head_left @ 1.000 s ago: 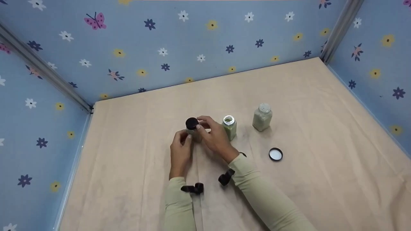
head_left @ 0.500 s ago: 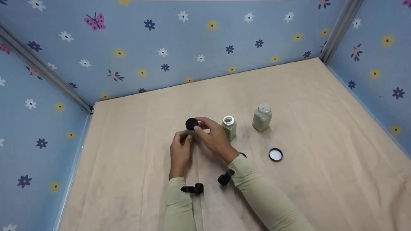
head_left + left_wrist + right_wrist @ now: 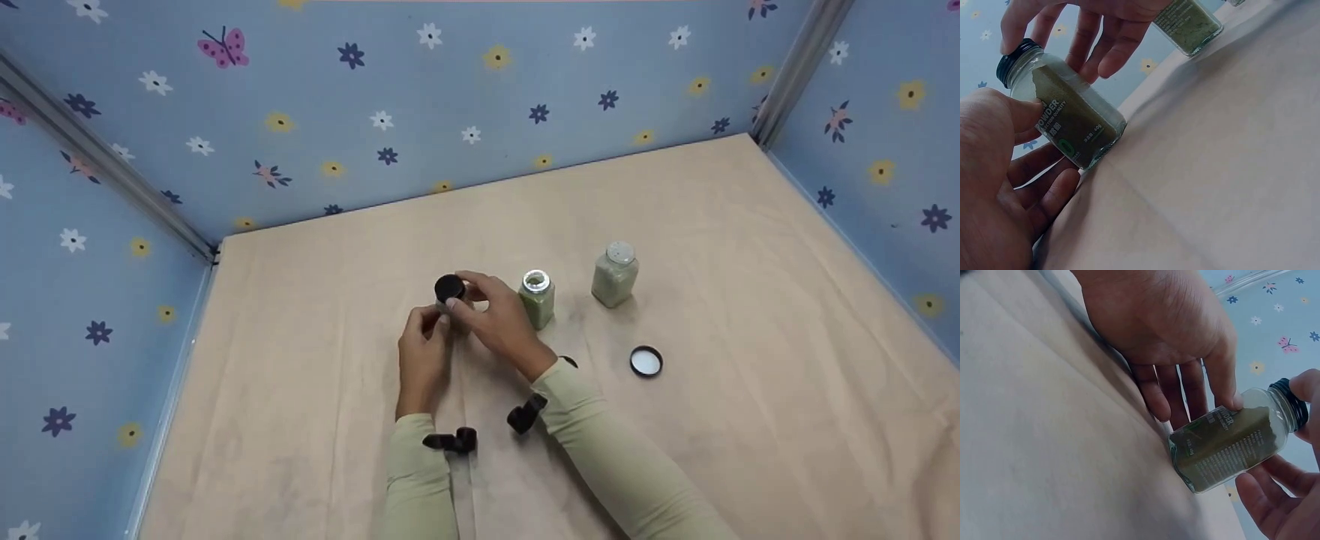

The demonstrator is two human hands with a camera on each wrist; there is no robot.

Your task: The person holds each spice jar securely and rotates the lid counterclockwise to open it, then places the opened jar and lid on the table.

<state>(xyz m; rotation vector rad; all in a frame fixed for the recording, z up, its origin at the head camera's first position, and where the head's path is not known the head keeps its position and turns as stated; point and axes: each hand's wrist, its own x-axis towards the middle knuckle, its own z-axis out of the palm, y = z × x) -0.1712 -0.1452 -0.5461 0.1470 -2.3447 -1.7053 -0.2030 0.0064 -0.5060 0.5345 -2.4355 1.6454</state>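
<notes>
A square glass spice jar of green-brown powder [image 3: 1075,109] stands on the cloth, its label partly reading "POWDER". My left hand [image 3: 424,360] holds the jar's body, thumb on the near side and fingers behind. Over the jar's mouth sits a black screw lid [image 3: 450,288], which my right hand [image 3: 499,322] grips by its rim between thumb and fingers. In the right wrist view, my right thumb [image 3: 1306,385] presses against the lid's edge, while lower fingers spread below the jar's shoulder. From the head camera, the hands hide most of the jar.
Just right of my right hand stands a jar of green powder [image 3: 538,306] with a silvery rim and no black lid. Farther right is a paler jar with a perforated top [image 3: 615,281]. A loose black lid [image 3: 646,361] lies white inside up. Patterned walls [image 3: 480,97] enclose the cloth-covered table.
My right thumb has shifted left along the near rim of the black lid. My left hand and the jars stay in place.
</notes>
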